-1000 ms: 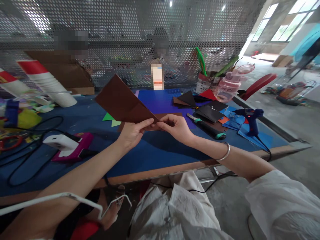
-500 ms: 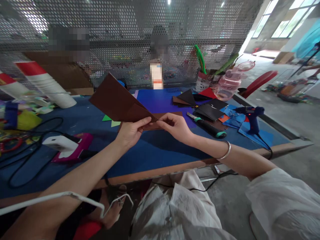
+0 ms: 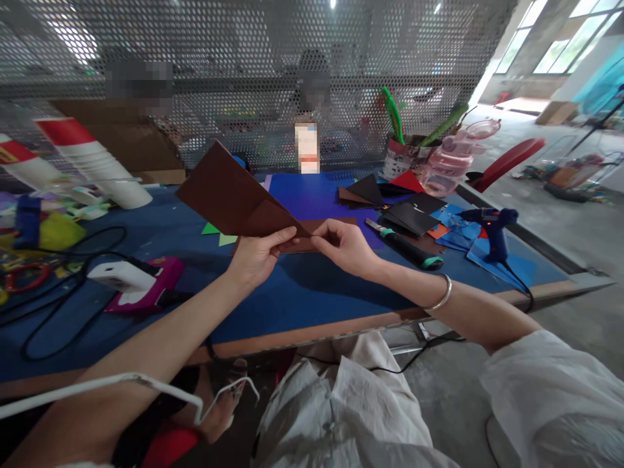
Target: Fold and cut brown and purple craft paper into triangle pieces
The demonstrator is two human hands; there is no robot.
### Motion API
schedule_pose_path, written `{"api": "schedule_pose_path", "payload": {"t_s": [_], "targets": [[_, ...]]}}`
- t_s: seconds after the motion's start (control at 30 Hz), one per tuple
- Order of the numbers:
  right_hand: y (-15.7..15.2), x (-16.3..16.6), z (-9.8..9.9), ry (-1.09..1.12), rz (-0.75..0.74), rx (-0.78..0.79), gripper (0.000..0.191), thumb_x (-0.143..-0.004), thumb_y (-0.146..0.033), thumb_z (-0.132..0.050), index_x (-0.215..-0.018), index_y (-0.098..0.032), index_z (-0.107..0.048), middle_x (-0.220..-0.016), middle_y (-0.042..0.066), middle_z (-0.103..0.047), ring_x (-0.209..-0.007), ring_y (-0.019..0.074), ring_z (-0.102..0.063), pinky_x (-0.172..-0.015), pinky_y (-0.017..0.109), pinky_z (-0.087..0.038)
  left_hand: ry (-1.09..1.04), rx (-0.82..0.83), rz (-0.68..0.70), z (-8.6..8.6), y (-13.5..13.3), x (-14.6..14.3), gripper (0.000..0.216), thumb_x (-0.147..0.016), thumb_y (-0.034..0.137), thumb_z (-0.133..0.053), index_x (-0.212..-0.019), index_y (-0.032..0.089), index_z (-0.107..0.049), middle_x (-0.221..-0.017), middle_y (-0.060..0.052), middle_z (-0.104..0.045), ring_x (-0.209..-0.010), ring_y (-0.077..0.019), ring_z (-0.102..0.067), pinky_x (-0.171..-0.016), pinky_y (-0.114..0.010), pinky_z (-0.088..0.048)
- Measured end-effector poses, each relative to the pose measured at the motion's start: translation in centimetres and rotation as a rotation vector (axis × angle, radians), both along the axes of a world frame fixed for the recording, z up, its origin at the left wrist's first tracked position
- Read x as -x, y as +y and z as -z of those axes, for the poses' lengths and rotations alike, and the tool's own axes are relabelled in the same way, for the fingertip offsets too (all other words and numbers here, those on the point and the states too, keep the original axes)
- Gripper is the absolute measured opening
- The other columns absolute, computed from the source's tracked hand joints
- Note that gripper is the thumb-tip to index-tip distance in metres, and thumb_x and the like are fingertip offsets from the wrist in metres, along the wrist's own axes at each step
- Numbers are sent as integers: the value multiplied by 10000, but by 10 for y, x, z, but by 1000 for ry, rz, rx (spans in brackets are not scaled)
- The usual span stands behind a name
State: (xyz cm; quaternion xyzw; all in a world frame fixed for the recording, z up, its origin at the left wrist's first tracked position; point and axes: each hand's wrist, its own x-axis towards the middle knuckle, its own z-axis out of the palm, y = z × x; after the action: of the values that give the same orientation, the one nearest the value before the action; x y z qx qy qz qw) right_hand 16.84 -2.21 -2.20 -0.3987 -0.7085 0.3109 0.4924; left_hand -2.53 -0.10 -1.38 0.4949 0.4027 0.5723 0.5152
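A folded sheet of brown paper is held up over the blue table, its broad end rising to the upper left. My left hand pinches its lower corner from the left, thumb on top. From the right, my right hand pinches the same pointed corner with its fingers closed on the paper. A silver bangle sits on my right wrist. Under the hands lies another brown strip on the table.
A utility knife, dark and red paper pieces and a blue glue gun lie to the right. On the left sit a pink and white glue gun, black cables, and white-red paper cups. A perforated metal screen stands behind, with people beyond it.
The brown sheet has swung slightly left and settled; both hands keep pinching its corner at nearly the same spot.
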Motion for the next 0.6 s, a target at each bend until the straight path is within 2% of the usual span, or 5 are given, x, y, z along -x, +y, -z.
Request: {"api": "schedule_pose_path", "payload": {"t_s": [0.13, 0.4, 0.53, 0.6], "targets": [[0, 0, 0, -34, 8, 35, 216, -826, -410, -621, -739, -216, -589, -675, -19, -635, -615, 115, -510, -621, 285, -392, -42, 28, 26, -1, -2, -2, 244, -525, 328, -971, -664, 260, -783, -809, -26, -804, -782, -271, -752, -817, -439, -700], [10, -5, 6, -2, -61, 125, 177, -828, -365, -592, -877, -203, -645, -781, 0, -662, -661, 128, -539, -642, 286, -423, -93, 64, -26, -1, 7, 5, 277, -482, 272, -968, -686, 260, -781, -830, -28, -804, -823, -263, -744, -775, -397, -677], [7, -5, 3, -3, -74, 113, 350, -928, -540, -570, -839, -206, -624, -787, 3, -639, -715, 139, -551, -674, 292, -431, -96, 75, 11, -2, 3, 1, 290, -477, 264, -972, -684, 258, -768, -825, -21, -797, -839, -274, -749, -767, -410, -676], [6, -4, 2, -31, -77, 106, 438, -922, -623, -584, -806, -202, -622, -748, -5, -618, -695, 133, -518, -655, 289, -401, -82, 70, 54, -2, -1, -3, 290, -495, 261, -975, -689, 254, -759, -801, -16, -784, -858, -288, -764, -781, -431, -681]]}}
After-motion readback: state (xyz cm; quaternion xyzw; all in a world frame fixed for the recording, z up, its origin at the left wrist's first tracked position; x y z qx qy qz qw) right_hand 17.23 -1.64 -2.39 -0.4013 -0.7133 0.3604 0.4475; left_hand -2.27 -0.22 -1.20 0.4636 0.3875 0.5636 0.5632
